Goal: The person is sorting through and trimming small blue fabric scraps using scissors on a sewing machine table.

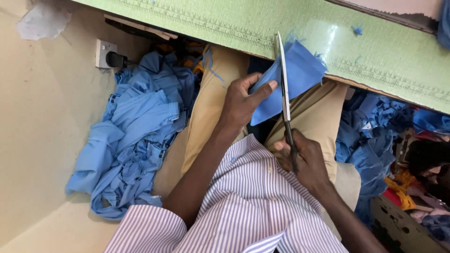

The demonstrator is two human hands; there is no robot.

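**Inspector:** Report the hands first.

**Assistant:** The left hand point(241, 100) is closed in a pinch, thumb over fingers, gripping the lower edge of a folded piece of bright blue woven cloth point(293, 77). The right hand point(304, 159) is curled shut around the dark handles of a pair of long steel-bladed scissors point(284, 84).

**Inspector:** Position of cloth and blades?

**Assistant:** The cloth is held up over the person's lap, its top against the edge of the pale green worktable with printed ruler markings point(375, 51). The blades run upward along the cloth, just beside the left thumb, the tip reaching the table edge.

**Inspector:** Surroundings?

**Assistant:** Tan trousers point(206, 117) and a purple-and-white striped shirt point(253, 201) lie below. A heap of blue garments point(136, 140) lies on the floor to the left, beneath a white wall socket with a black plug point(110, 55). More blue scraps point(370, 145) lie to the right.
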